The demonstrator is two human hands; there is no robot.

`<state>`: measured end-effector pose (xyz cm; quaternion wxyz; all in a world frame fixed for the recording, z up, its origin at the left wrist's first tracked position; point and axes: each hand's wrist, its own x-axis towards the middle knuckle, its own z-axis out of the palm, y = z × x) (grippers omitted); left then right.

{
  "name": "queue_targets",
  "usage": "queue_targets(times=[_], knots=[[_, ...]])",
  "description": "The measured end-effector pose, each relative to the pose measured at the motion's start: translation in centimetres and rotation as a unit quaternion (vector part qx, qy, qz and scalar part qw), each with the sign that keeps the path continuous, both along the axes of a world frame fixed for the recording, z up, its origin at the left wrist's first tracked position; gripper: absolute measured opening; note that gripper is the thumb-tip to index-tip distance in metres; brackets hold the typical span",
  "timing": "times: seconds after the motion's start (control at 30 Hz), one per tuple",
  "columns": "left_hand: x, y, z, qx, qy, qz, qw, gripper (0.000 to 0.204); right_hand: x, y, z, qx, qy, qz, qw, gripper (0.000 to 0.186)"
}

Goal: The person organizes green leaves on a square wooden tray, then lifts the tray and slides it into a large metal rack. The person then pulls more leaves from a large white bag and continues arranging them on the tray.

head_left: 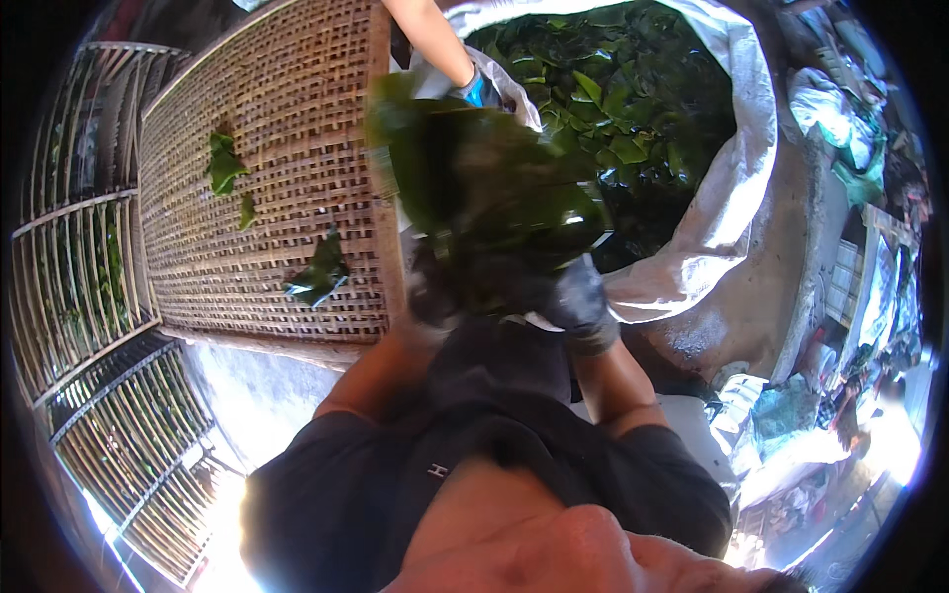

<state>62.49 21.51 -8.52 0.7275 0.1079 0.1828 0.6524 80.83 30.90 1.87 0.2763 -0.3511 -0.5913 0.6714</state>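
Observation:
A thick bundle of dark green leaves [484, 183] is held up in front of my body, blurred by motion. On its left side, my left hand [432, 289], in a dark glove, is closed on its near end, the fingers mostly hidden. At the near right edge, my right hand [583, 306], in a dark, shiny glove, grips the same bundle. Beyond it lies a large white sack [692, 272] with its mouth wide open, full of wet green leaves [623, 124]. To the left stands a woven bamboo surface [287, 148] with a few loose leaves [225, 166] on it.
Another person's arm [435, 40], with a blue glove or cuff at the wrist, reaches in from the top, close behind the bundle. Bamboo slat racks [79, 257] line the left side. Plastic bags and clutter [791, 415] crowd the right.

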Motion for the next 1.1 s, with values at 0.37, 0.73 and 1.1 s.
queue_targets(times=[0.37,0.73,1.1], knots=[[-30.7,-6.2,20.8,0.037,0.733,0.258,0.629,0.055,-34.8,-3.1,8.7,-0.054,0.455,0.157,0.875,0.042],[-21.8,-7.3,12.0,0.083,0.858,0.249,0.443,0.054,-5.0,3.3,-21.7,0.009,-0.094,-0.115,0.989,0.05],[11.9,4.7,-20.0,-0.323,0.517,-0.173,0.774,0.082,4.8,-14.7,-33.7,0.169,-0.52,-0.067,0.835,0.023]])
